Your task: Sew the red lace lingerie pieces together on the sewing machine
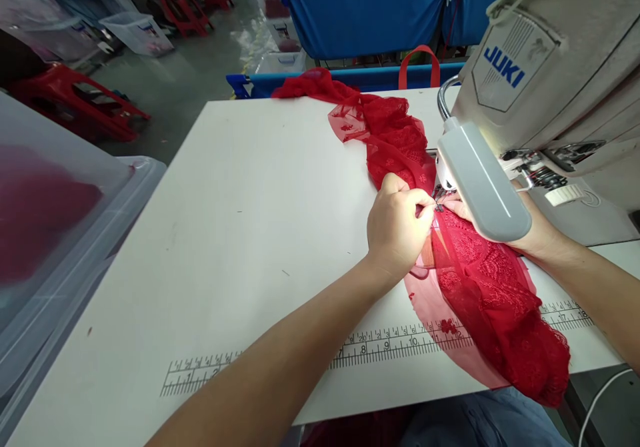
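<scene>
Red lace fabric (pixel 480 267), partly sheer, runs across the table under the needle area of a JUKI sewing machine (pixel 540 80). My left hand (pixel 400 223) is closed, thumb and forefinger pinching the fabric's edge just left of the presser foot (pixel 439 200). On the other side of the foot, my right hand (pixel 457 207) has its fingertips on the cloth close to the needle. The grey lamp head (pixel 483 180) hides most of that hand. One end of the fabric trails toward the far edge; the other hangs over the near edge by my lap.
A printed ruler (pixel 400 343) runs along the front of the white table (pixel 280 193). Plastic bins (pixel 135 167) stand close on the left, with a red stool (pixel 80 100) behind. Blue cloth troughs (pixel 370 20) lie beyond the far edge.
</scene>
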Action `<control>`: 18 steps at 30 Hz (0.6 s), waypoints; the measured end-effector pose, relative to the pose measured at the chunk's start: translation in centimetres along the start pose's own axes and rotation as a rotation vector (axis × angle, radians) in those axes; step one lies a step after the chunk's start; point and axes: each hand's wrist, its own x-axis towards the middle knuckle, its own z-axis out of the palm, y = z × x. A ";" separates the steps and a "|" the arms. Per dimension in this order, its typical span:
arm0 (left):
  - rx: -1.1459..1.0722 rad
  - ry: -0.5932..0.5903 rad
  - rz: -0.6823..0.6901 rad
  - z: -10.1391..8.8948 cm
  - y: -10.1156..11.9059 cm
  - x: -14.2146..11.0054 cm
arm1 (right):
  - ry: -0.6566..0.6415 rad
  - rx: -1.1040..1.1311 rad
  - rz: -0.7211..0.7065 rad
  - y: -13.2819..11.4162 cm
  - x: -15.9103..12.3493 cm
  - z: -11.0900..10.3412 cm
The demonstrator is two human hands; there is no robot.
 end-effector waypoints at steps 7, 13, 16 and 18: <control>-0.008 0.000 0.004 -0.1 0.1 -0.1 | 0.020 0.057 0.042 0.1 -0.1 0.0; -0.009 -0.022 -0.018 -0.3 0.3 -0.1 | 0.038 0.101 0.100 -0.3 -0.2 0.1; -0.015 -0.020 -0.016 -0.3 0.3 -0.1 | 0.037 0.124 0.106 -0.5 -0.3 0.1; -0.014 -0.019 -0.011 -0.3 0.3 -0.1 | 0.041 0.123 0.110 -0.6 -0.3 0.2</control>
